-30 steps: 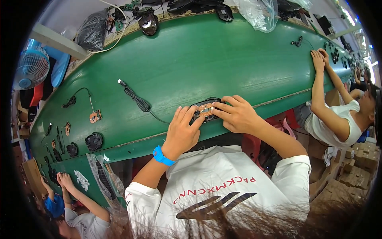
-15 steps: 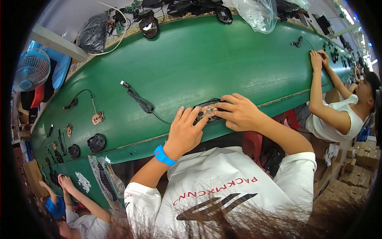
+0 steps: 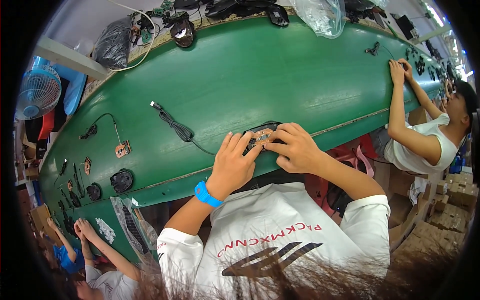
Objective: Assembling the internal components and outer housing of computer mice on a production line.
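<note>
Flat orange-brown circuit board [image 3: 261, 136] lies over black plastic shell [image 3: 270, 125], between fingertips of both hands. Left hand [image 3: 231, 162]: fingers bent at left end; right hand [image 3: 299, 150]: fingertips at right end. Gripping or only pressing: cannot tell. Risks: uneven push could tilt board; snagged black bundled cable [image 3: 175, 125], left of left fingers, could tug. Smooth green worktop [image 3: 260, 70]: near edge close below fingers, moving room beyond fingertips.

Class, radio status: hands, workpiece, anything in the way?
Left hand, right hand at circuit board. Board over black shell, seating unclear. Fingers hide part; black cable left of hands.
</note>
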Demonstrator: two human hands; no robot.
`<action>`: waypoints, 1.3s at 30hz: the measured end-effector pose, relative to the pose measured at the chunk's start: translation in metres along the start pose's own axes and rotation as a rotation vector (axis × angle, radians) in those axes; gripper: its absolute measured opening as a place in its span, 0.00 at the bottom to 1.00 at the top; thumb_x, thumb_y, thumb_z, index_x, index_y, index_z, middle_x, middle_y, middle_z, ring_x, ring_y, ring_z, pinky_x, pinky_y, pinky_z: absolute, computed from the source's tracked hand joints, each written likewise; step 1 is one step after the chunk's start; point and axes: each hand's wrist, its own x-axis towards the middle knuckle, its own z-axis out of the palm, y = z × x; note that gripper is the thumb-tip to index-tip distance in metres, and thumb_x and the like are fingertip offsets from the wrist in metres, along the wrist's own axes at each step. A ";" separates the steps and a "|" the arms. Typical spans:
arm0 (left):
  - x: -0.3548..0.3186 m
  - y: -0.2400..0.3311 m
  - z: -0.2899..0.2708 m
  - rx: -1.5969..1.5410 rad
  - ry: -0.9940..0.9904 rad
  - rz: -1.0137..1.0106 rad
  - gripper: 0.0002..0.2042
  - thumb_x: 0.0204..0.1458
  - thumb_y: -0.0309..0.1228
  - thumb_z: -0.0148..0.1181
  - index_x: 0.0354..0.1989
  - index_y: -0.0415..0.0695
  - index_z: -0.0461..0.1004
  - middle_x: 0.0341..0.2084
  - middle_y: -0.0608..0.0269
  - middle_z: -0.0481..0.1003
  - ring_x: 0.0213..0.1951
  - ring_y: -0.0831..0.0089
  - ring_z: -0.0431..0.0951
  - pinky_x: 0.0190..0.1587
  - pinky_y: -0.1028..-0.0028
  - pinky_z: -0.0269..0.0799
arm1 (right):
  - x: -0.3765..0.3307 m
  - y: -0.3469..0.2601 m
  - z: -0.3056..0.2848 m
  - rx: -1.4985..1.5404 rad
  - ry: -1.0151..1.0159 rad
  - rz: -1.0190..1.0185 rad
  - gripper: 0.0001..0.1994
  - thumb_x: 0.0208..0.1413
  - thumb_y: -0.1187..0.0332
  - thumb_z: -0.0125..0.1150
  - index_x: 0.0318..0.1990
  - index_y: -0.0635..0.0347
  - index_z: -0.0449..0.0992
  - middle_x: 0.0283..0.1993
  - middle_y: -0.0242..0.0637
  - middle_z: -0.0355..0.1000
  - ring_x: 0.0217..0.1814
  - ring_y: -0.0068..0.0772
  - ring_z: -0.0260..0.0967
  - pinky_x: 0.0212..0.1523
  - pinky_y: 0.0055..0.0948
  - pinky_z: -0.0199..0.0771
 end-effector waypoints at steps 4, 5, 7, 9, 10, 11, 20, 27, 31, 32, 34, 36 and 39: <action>-0.001 0.001 0.002 -0.026 -0.011 -0.018 0.23 0.44 0.23 0.63 0.53 0.47 0.79 0.56 0.49 0.71 0.57 0.50 0.71 0.65 0.48 0.65 | 0.001 -0.001 0.004 0.005 0.011 0.017 0.19 0.36 0.73 0.62 0.42 0.56 0.82 0.44 0.36 0.73 0.51 0.44 0.69 0.55 0.45 0.72; -0.001 0.002 0.003 -0.026 -0.011 -0.020 0.23 0.44 0.23 0.63 0.53 0.47 0.79 0.56 0.49 0.71 0.57 0.50 0.71 0.65 0.48 0.65 | 0.001 -0.001 0.005 0.008 0.010 0.026 0.18 0.36 0.73 0.61 0.41 0.57 0.82 0.44 0.36 0.72 0.50 0.44 0.69 0.55 0.45 0.72; -0.001 0.002 0.006 -0.037 0.019 -0.024 0.22 0.46 0.23 0.63 0.53 0.48 0.79 0.56 0.50 0.72 0.56 0.50 0.71 0.65 0.48 0.65 | 0.002 -0.003 0.005 0.011 0.008 0.035 0.18 0.36 0.73 0.61 0.40 0.57 0.82 0.43 0.37 0.72 0.49 0.44 0.69 0.55 0.45 0.72; 0.000 0.002 0.008 -0.043 0.034 -0.025 0.21 0.46 0.24 0.63 0.52 0.48 0.80 0.56 0.50 0.72 0.56 0.51 0.72 0.65 0.48 0.65 | 0.003 -0.006 0.004 -0.083 0.027 0.037 0.17 0.36 0.73 0.61 0.39 0.57 0.82 0.42 0.37 0.71 0.48 0.44 0.69 0.54 0.46 0.71; 0.001 0.001 0.009 -0.042 0.037 -0.026 0.20 0.47 0.24 0.63 0.52 0.47 0.80 0.56 0.51 0.72 0.56 0.51 0.72 0.65 0.48 0.65 | 0.004 -0.007 0.004 -0.131 0.038 0.038 0.17 0.36 0.73 0.61 0.39 0.57 0.82 0.42 0.37 0.71 0.48 0.44 0.69 0.54 0.46 0.71; 0.002 0.001 0.009 -0.040 0.039 -0.025 0.19 0.48 0.24 0.63 0.51 0.47 0.80 0.56 0.51 0.72 0.56 0.51 0.72 0.64 0.48 0.66 | 0.004 -0.007 0.003 -0.133 0.039 0.039 0.17 0.36 0.73 0.61 0.39 0.57 0.82 0.42 0.37 0.71 0.48 0.44 0.69 0.54 0.46 0.71; 0.023 -0.010 0.009 0.045 0.120 0.020 0.17 0.50 0.24 0.63 0.51 0.47 0.78 0.52 0.52 0.74 0.51 0.52 0.73 0.62 0.50 0.68 | -0.012 0.017 -0.018 0.051 0.292 0.115 0.18 0.37 0.78 0.61 0.41 0.59 0.83 0.49 0.44 0.73 0.54 0.51 0.71 0.55 0.46 0.73; 0.051 -0.041 0.013 0.120 0.150 0.048 0.14 0.50 0.24 0.64 0.47 0.46 0.79 0.52 0.53 0.74 0.50 0.53 0.73 0.59 0.52 0.69 | -0.035 0.025 -0.004 -0.028 0.402 0.284 0.17 0.40 0.78 0.61 0.41 0.61 0.82 0.50 0.46 0.73 0.54 0.53 0.71 0.54 0.45 0.75; 0.053 -0.037 0.013 0.079 0.139 0.031 0.14 0.50 0.24 0.63 0.47 0.46 0.78 0.55 0.51 0.72 0.54 0.50 0.72 0.61 0.50 0.67 | -0.040 0.022 0.009 0.012 0.420 0.329 0.17 0.40 0.79 0.61 0.42 0.61 0.82 0.52 0.47 0.73 0.56 0.52 0.71 0.56 0.45 0.74; 0.053 -0.035 0.012 0.059 0.135 0.017 0.15 0.50 0.24 0.63 0.47 0.46 0.78 0.56 0.50 0.72 0.56 0.49 0.71 0.62 0.49 0.66 | -0.041 0.021 0.010 -0.001 0.430 0.329 0.17 0.40 0.79 0.61 0.42 0.62 0.82 0.52 0.47 0.73 0.56 0.52 0.71 0.56 0.45 0.74; 0.051 -0.031 0.014 0.047 0.129 0.003 0.15 0.50 0.24 0.62 0.48 0.46 0.78 0.58 0.49 0.70 0.58 0.48 0.70 0.63 0.48 0.65 | -0.044 0.021 0.013 -0.027 0.446 0.333 0.16 0.40 0.79 0.61 0.41 0.62 0.82 0.52 0.47 0.73 0.56 0.52 0.71 0.55 0.45 0.74; 0.054 -0.028 0.009 0.030 0.124 -0.018 0.15 0.51 0.23 0.61 0.48 0.45 0.78 0.61 0.47 0.68 0.61 0.44 0.67 0.65 0.47 0.63 | -0.042 0.021 0.011 -0.030 0.460 0.337 0.16 0.40 0.79 0.61 0.41 0.63 0.82 0.51 0.47 0.73 0.55 0.52 0.71 0.55 0.45 0.74; 0.050 -0.029 0.010 -0.039 0.144 -0.030 0.15 0.51 0.23 0.60 0.49 0.45 0.78 0.64 0.46 0.65 0.63 0.42 0.65 0.66 0.47 0.61 | -0.043 0.021 0.012 -0.029 0.475 0.351 0.16 0.40 0.79 0.62 0.41 0.64 0.82 0.50 0.47 0.73 0.54 0.53 0.72 0.54 0.45 0.75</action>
